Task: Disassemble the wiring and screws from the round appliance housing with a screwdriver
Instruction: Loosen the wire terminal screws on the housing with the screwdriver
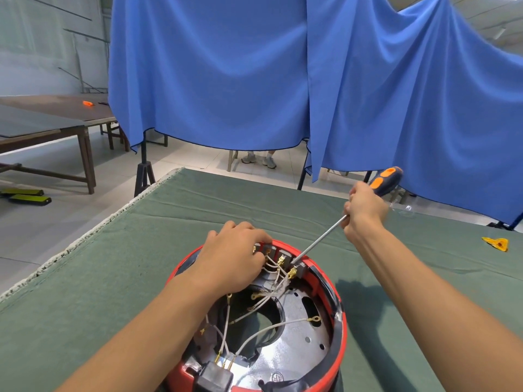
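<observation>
Fingers [357, 206] of the right hand [365, 210] are wrapped tight round the lower part of the blue-and-orange handled screwdriver [342, 219], just where the handle meets the bare steel shaft; the handle's end sticks up and away past the knuckles, and the long shaft slants down toward the person, its tip resting at the grey terminal block [283, 257] set against the far inner wall of the round red appliance housing [341, 329]; the left hand [232, 258] lies over the far left rim of that housing, fingers [256, 232] curled down onto the terminal block, though whether they pinch a wire or only press there I cannot tell, since the fingertips are hidden; the housing sits open side up on the green cloth-covered desk [113, 292], close to the near edge and between the two forearms; inside it a shiny metal plate with a large central hole carries thin white wires [271, 326] ending in brass connectors, several bunched at the terminal block and others running to a black plug socket [213, 377] at the near rim; one wire's ring terminal lies on the plate to the right; a small yellow scrap [496, 244] lies on the desk well off to the right; a blue cloth curtain [254, 80] hangs beyond the desk's far edge.
</observation>
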Demonstrator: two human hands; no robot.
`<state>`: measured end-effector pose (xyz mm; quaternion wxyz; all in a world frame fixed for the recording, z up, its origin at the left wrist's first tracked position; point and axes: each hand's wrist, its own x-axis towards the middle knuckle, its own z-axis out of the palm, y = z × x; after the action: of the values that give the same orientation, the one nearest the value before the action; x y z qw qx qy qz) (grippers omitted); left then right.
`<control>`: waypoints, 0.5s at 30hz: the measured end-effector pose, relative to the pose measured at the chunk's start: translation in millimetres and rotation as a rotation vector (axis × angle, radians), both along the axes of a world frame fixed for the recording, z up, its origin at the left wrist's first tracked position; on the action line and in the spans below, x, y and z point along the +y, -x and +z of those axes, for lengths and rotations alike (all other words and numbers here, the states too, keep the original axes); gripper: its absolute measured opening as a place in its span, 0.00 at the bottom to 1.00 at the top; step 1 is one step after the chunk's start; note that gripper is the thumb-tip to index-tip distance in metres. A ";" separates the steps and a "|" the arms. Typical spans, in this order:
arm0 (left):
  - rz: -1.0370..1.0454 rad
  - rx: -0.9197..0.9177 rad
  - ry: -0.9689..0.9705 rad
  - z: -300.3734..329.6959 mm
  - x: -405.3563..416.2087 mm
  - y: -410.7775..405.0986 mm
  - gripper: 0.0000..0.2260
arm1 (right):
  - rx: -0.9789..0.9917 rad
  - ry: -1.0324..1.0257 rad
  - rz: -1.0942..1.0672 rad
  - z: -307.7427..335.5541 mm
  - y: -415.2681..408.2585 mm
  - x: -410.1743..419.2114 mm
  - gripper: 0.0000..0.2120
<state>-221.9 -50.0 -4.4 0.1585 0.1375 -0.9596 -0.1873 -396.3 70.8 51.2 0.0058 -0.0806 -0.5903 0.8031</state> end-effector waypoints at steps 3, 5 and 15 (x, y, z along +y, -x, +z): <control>0.003 -0.003 -0.009 -0.8 -1.3 0.9 0.18 | 0.031 0.004 0.070 -11.4 -12.1 -8.4 0.10; -0.002 0.001 -0.013 -1.1 -1.2 0.5 0.18 | 0.072 0.011 0.091 -6.5 -17.6 -9.0 0.10; 0.004 -0.001 0.001 -2.1 0.0 0.2 0.18 | 0.384 0.194 0.009 33.7 -33.1 19.2 0.15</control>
<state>-222.1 -50.0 -6.5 0.1584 0.1393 -0.9596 -0.1865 -363.1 90.0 84.9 0.1069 0.0765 -0.4985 0.8569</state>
